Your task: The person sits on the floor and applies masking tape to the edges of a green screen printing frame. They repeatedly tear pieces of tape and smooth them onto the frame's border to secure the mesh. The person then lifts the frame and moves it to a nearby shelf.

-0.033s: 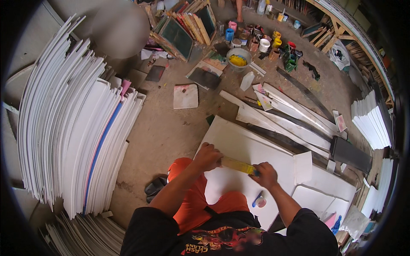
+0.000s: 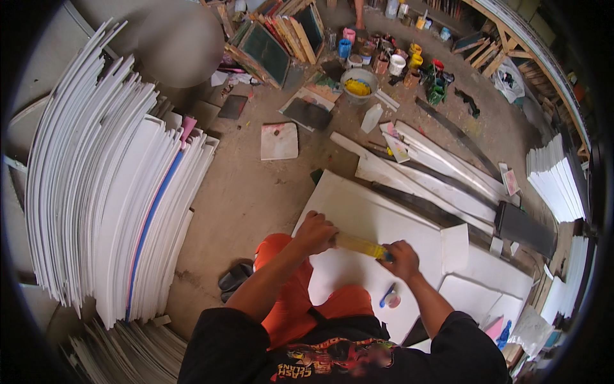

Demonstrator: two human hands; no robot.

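Note:
Over a large white sheet (image 2: 364,208), both of my hands stretch a yellowish translucent strip, seemingly tape (image 2: 357,245), between them. My left hand (image 2: 316,233) is closed on its left end. The right end is gripped by my right hand (image 2: 402,260), where a small dark bluish part shows at the fingers; whether this is a roll I cannot tell. On the sheet, near my right forearm, lie a small blue-handled tool (image 2: 385,296) and a small round pinkish-white item (image 2: 393,301).
Tall stacks of white sheets (image 2: 115,211) stand at the left. White offcut strips (image 2: 428,192) and a black block (image 2: 526,230) lie to the right. Farther off are paint pots (image 2: 396,63), a basin with yellow paint (image 2: 358,86) and wooden frames (image 2: 268,54).
Both hands and the strip sit very slightly farther right in the picture. The grip is the same.

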